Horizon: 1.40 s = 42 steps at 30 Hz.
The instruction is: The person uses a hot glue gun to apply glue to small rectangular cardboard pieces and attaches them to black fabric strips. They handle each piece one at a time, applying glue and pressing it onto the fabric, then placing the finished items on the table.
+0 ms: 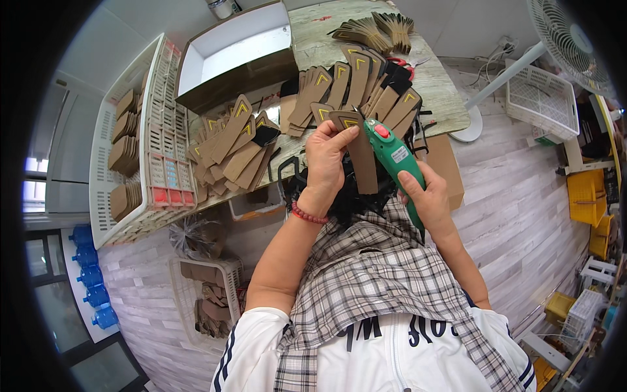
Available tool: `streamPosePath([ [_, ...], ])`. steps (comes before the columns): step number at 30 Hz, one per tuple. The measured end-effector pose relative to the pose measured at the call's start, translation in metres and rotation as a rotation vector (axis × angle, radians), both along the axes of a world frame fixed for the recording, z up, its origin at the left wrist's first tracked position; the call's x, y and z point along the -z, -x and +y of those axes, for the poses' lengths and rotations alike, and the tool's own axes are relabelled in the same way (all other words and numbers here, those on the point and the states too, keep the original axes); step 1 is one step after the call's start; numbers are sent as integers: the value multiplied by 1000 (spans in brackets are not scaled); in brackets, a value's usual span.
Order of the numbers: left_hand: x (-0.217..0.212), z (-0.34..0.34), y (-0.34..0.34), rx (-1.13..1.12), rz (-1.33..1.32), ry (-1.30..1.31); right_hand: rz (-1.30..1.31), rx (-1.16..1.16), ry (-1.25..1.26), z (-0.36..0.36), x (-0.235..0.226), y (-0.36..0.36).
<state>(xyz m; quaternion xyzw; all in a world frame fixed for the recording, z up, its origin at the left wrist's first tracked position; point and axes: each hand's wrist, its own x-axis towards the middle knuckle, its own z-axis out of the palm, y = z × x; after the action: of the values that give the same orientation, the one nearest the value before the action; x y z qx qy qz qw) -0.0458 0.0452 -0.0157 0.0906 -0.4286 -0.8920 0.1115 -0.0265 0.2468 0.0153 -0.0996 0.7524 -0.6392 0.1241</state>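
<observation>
Left hand [328, 157] pinches a brown strip [364, 163] by its far end; right hand [430, 196] wraps fingers around a green tool [392, 151]!

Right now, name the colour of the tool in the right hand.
The tool is mostly green, clearest in the head view.

Bright, fairly even light filled the room, with the strongest patch glowing near white in the window [34, 196] at the far left. The white shirt [271, 340] looked pale and close to washed out, and small glints sat on the clear plastic bag [196, 238]. Shade gathered beneath the worktop [441, 101], while the black material [346, 208] on the lap lost most of its detail. The green tool [390, 153] showed reasonably sharp; toward the dark, rounded border, things softened, and the floor [503, 202] planks bowed.
</observation>
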Motion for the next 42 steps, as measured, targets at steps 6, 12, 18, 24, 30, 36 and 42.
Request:
streamPosePath([
  [6, -21, -52, -7, -103, -39, 180, -17, 29, 14, -4, 2, 5],
  [12, -38, -150, 0, -884, -36, 1417, -36, 40, 3, -1, 6, 6],
  [18, 18, -60, 55, -235, -605, 1700, -50, 31, -24, -5, 12, 7],
  [24, 49, -56, 53, -458, -310, 967, -84, 50, -43, -6, 15, 6],
  [30, 0, -38, 24, -356, -56, 131, -40, 27, -58, -14, 7, 4],
  [36, -9, -17, 13, -334, -29, 10, -27, 2, -53, -13, 3, -3],
  [42, -10, -5, 11, -294, -69, -21, -21, 12, -33, -8, 5, -3],
])
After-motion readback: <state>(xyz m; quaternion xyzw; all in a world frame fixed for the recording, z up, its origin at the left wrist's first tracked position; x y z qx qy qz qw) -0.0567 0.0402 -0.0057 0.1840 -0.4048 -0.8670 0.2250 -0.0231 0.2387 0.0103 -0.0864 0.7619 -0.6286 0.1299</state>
